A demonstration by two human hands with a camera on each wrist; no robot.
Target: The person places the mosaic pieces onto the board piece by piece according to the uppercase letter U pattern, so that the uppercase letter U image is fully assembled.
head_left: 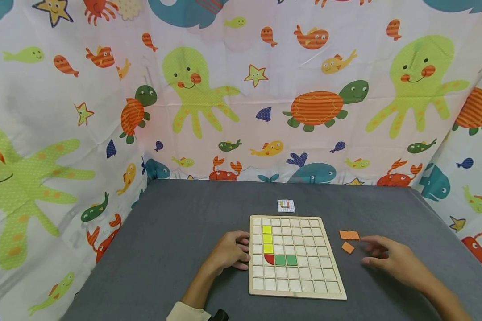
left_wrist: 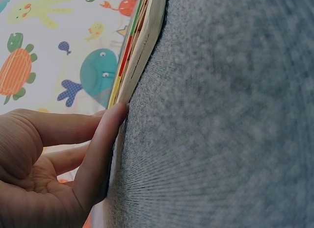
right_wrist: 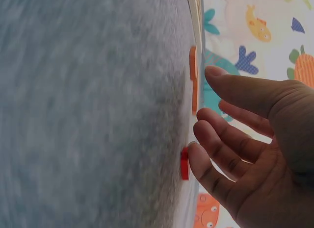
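Observation:
A light wooden grid board (head_left: 311,285) lies on the grey table. In its cells sit a column of yellow square tiles (head_left: 267,238), a red quarter-round tile (head_left: 269,259) at the bottom of that column, and two green square tiles (head_left: 285,260) to the right. My left hand (head_left: 230,250) touches the board's left edge with its fingertips; the left wrist view shows fingers (left_wrist: 100,154) against the rim. To the right of the board, my right hand (head_left: 393,258) hovers beside orange tiles (head_left: 348,235), fingers loosely bent, holding nothing. A red piece (right_wrist: 184,163) lies near its fingertips.
A small pattern card (head_left: 286,206) with a coloured shape on a grid lies behind the board. Another orange tile (head_left: 347,248) lies apart from the others. A sea-animal curtain (head_left: 241,98) hangs at the back and sides of the grey table (head_left: 176,209).

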